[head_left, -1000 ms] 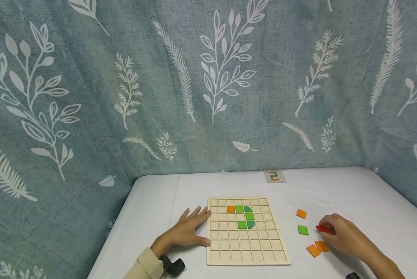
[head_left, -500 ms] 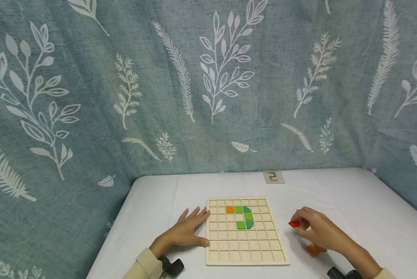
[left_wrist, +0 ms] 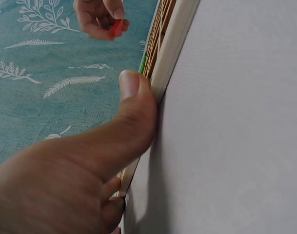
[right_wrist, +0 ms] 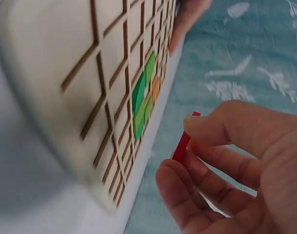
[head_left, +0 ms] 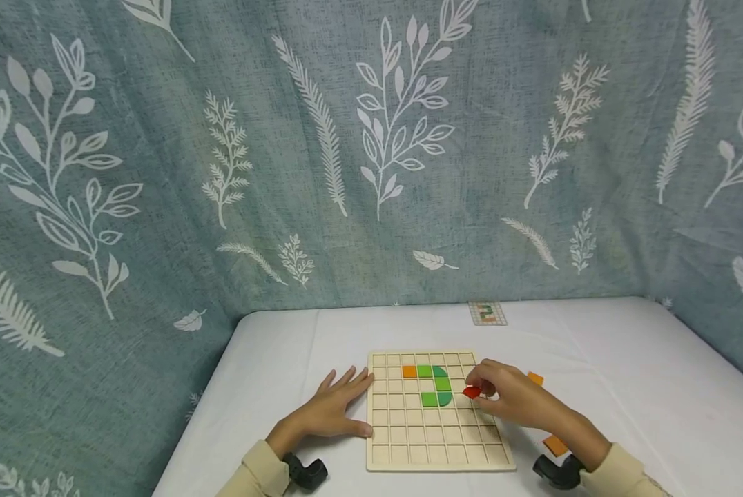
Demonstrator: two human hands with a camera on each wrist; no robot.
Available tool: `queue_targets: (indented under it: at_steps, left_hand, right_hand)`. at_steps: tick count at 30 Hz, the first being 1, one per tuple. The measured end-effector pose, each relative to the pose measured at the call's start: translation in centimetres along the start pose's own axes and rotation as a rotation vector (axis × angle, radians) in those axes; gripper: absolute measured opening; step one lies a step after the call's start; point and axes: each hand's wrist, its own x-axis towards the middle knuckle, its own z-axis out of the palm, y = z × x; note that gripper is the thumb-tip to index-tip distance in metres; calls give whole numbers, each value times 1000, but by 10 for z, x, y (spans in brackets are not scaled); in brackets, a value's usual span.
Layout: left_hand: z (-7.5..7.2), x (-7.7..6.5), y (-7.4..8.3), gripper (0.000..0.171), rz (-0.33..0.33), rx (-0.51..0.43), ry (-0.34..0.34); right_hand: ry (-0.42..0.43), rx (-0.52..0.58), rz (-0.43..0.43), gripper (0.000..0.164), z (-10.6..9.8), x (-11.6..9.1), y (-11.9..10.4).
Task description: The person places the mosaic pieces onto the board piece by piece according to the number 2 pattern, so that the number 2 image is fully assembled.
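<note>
My left hand point(head_left: 328, 414) lies with fingers spread, its fingertips and thumb at the left edge of a wooden grid board point(head_left: 433, 454). In the left wrist view, its thumb point(left_wrist: 131, 97) rests against the board's rim. Between thumb and fingers, my right hand point(head_left: 514, 397) pinches a red tile point(head_left: 471, 392) above the board's right side. The right wrist view shows the red tile point(right_wrist: 185, 144) edge-on. Set in the board's cells are an orange tile point(head_left: 409, 372), light green square tiles point(head_left: 442, 384) and dark green rounded tiles point(head_left: 445, 399).
Right of the board lie loose orange tiles, one far point(head_left: 536, 378) and one near point(head_left: 555, 445), partly behind the right arm. A small pattern card point(head_left: 487, 314) lies at the white table's back edge. A leaf-print curtain point(head_left: 346, 172) hangs behind.
My right hand has carried the red tile left, from beside the loose tiles to over the board's right side. My left hand has stayed at the board's left edge.
</note>
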Motion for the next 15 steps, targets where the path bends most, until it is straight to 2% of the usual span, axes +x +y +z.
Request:
queue_targets:
  at_steps: [6, 15]
  left_hand:
    - [0, 0, 1, 106, 6, 0, -2]
    - [2, -1, 1, 105, 2, -6, 5]
  right_hand:
    - [-43, 45, -73, 17, 7, 18, -9]
    - [-96, 80, -113, 17, 26, 47, -21]
